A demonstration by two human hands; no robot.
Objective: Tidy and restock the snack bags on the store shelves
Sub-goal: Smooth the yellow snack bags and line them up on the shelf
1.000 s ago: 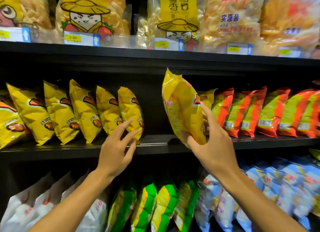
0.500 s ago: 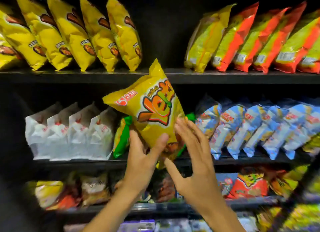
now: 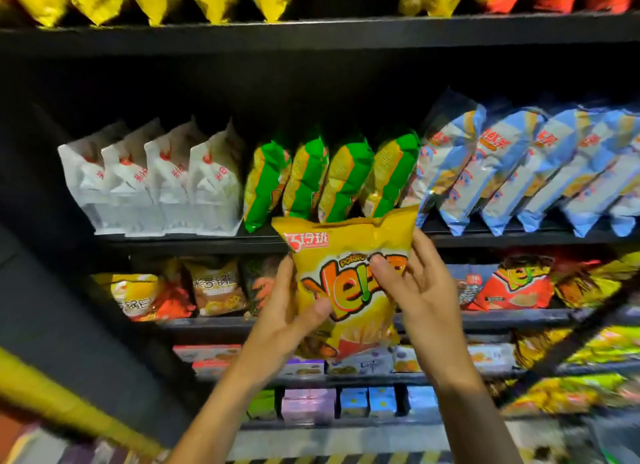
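**Yellow chip bag now upright in both hands**

Half a second ago the yellow potato chip bag (image 3: 349, 280) sat tilted; now it stands upright, front facing the camera, and the view has dropped lower down the shelves. The left hand (image 3: 287, 321) grips its lower left side, thumb across the front. The right hand (image 3: 422, 290) holds the right edge, thumb pressed on the logo. The bag is held in front of the shelf (image 3: 194, 243) carrying white bags (image 3: 152, 183), green bags (image 3: 332, 179) and light blue bags (image 3: 519, 172), just below the green ones. Red and orange bags (image 3: 512, 287) lie on the shelf beneath.
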